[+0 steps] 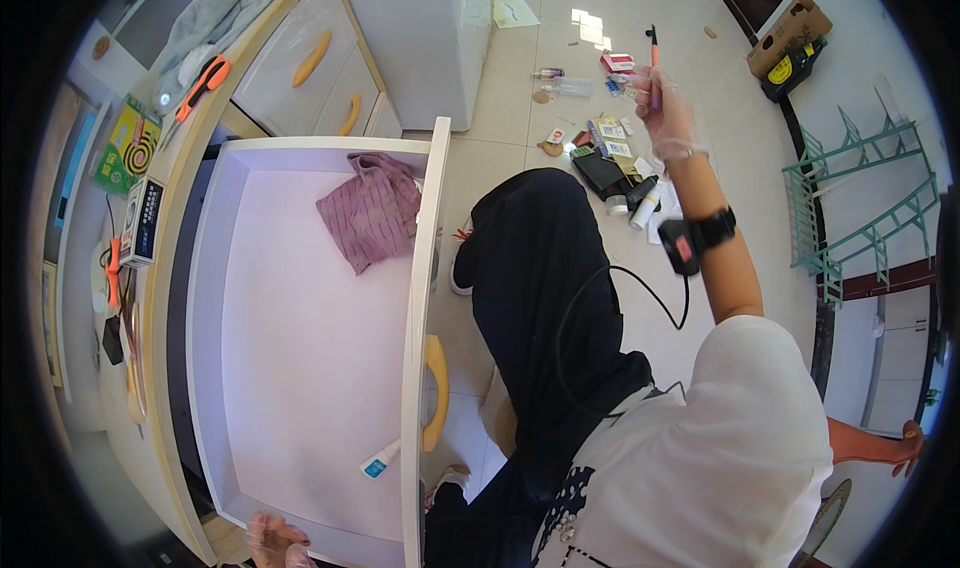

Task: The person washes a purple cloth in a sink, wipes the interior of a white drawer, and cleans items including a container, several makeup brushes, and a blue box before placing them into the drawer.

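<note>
My right hand point(666, 111), in a clear plastic glove, is raised over the floor at the upper right. It grips a slim orange-handled tool point(655, 51) with a black hooked tip. At the bottom left edge, my left hand point(274, 542), also gloved, is at the end wall of a pulled-out white drawer point(315, 373); its fingers are curled, and the frame cuts it off. Inside the drawer, a crumpled purple cloth point(375, 211) lies in the upper corner. A small white bottle with a blue label point(379, 459) rests by the front panel.
Loose items cover the floor, including a black case point(601, 174), a white tube point(645, 206) and a clear bottle point(570, 86). Orange-handled scissors point(201, 87), a green box point(127, 144) and a grey towel point(217, 24) lie on the countertop. Green metal racks point(862, 193) stand far right.
</note>
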`<act>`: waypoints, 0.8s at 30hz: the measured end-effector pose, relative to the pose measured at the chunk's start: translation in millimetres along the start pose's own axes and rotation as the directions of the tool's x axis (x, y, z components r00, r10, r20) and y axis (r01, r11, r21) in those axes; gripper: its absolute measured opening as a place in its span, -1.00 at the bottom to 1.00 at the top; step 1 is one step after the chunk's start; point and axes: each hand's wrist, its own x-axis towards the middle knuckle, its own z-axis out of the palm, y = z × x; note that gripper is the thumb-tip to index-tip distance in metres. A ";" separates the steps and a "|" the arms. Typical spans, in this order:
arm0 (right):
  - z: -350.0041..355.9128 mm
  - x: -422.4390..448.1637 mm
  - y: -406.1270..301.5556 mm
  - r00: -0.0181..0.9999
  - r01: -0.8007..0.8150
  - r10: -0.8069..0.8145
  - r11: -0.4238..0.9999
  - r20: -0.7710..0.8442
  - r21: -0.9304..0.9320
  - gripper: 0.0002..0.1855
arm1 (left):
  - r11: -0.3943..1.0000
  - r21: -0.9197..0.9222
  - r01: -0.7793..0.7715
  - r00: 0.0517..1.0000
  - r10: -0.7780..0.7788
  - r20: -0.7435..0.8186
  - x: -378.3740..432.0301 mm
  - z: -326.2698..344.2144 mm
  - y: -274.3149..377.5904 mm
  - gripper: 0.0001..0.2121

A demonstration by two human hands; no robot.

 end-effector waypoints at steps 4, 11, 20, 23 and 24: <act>-23.5 39.9 49.2 0.842 -0.425 0.425 0.902 -0.331 0.078 -0.51 | 0.998 0.049 -0.031 0.999 0.031 0.006 2.7 8.9 9.6 -0.54; -11.0 54.7 46.1 0.928 -0.256 0.300 0.944 -0.221 0.206 -0.51 | 0.996 0.072 -0.052 0.999 0.053 -0.007 -2.7 20.0 16.9 -0.53; 132.6 -36.0 -43.7 0.753 0.079 -0.073 0.997 0.654 0.021 -0.51 | 0.999 -0.018 0.040 0.990 -0.042 -0.134 -27.5 -6.1 8.3 -0.51; 163.8 -62.8 -74.0 0.581 0.177 -0.105 0.984 0.807 0.001 -0.56 | 0.997 -0.068 -0.046 0.997 0.041 -0.062 -24.9 -6.8 14.0 -0.63; 182.5 -83.4 -75.6 0.560 0.250 -0.116 0.968 0.820 -0.033 -0.62 | 0.996 -0.052 -0.069 0.995 0.064 -0.080 -30.8 -13.5 11.6 -0.64</act>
